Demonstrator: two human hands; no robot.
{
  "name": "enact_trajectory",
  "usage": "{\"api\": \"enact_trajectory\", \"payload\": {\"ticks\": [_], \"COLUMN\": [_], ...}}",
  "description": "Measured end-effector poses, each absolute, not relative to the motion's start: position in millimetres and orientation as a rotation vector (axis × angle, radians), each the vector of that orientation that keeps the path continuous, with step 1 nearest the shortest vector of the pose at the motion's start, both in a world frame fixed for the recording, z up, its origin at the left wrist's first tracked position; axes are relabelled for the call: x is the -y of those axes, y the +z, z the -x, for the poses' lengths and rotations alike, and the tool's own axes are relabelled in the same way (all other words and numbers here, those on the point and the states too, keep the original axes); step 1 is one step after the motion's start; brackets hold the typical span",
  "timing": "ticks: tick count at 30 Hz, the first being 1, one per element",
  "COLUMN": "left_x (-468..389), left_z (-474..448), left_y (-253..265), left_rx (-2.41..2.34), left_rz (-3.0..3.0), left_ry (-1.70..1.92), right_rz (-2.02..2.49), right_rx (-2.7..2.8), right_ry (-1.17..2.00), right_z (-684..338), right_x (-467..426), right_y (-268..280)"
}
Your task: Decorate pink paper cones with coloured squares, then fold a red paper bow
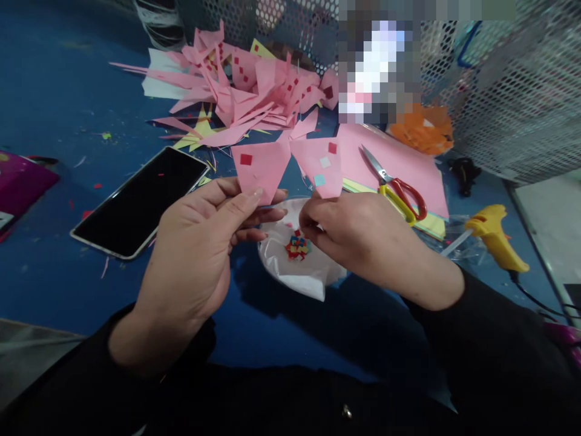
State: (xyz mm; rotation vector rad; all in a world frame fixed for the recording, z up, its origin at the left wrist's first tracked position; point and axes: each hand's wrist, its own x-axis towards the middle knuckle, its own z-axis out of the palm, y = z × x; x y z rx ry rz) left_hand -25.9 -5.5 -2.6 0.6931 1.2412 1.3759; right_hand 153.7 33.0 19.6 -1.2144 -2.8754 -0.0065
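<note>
A pink paper cutout (265,166) spreads between my two hands like a pair of wings, its halves seeming to meet at the top middle. One red square sits on the left half; red, white and pale blue squares dot the right half. Its lower left edge is pinched between the thumb and fingers of my left hand (204,236). My right hand (363,227) grips the bottom of the right half, its fingertips partly hidden. Below them, a white-lined bowl (281,278) contains a small heap of coloured paper squares (298,247).
Pink paper cutouts (258,91) pile up at the back against a mesh basket (308,21). A phone (140,203) lies at left. Scissors (399,194) rest on stacked paper sheets (422,172) at right, near a yellow glue gun (499,236) and an orange bundle (422,128).
</note>
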Motion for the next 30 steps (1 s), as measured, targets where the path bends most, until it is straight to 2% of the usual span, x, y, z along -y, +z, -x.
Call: {"api": "enact_trajectory", "payload": {"ticks": [10,13,19,25,28,30], "left_x": [2,0,-5,-7,-7,-8], "left_z": [24,18,2,-5,-2,1], "left_y": [-2,1,12,11,8,6], "left_rx": [-1.206,-1.194,-1.124,-1.064,-1.060,-1.077], "left_rz": [-0.756,-0.815,-0.943,-0.928,-0.902,-0.884], "left_ry": [1.469,1.480,1.421,1.378,1.411,1.445], "right_rz": [1.319,1.287,1.144,1.091,1.168,1.226], "right_rx": [1.922,1.634,1.346,1.330,1.478,1.662], "right_ry": [0.995,1.167,1.260,1.214,1.106,0.888], "right_z": [-171,-170,-165,-158,-159,-160], "right_x": [-10,-4,3,3,3,4], "right_y": [23,25,26,19,12,8]}}
